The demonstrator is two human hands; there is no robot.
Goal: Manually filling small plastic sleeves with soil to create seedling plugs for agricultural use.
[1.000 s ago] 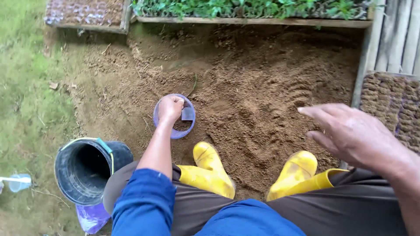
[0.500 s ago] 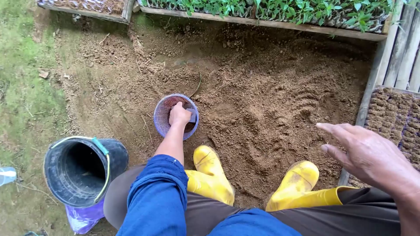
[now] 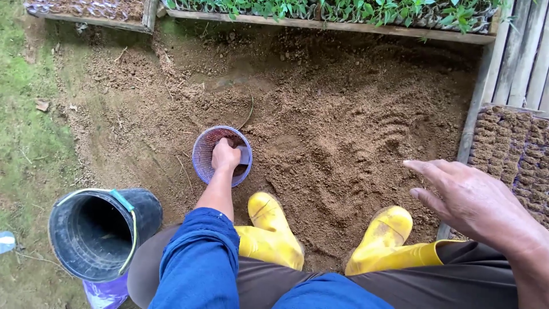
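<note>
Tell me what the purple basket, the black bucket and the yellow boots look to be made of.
Purple basket: likely plastic, a fine moulded mesh you can see through. Black bucket: probably thick plastic or rubber, matte and dusty, with a thin pale handle. Yellow boots: rubber or similar, smooth, slightly glossy, seamless.

Two hands: left hand [image 3: 225,155], right hand [image 3: 466,197]. One purple mesh basket [image 3: 205,150] at 9 o'clock of centre. One black bucket [image 3: 94,232], 8 o'clock. Two yellow boots [image 3: 274,232].
</note>
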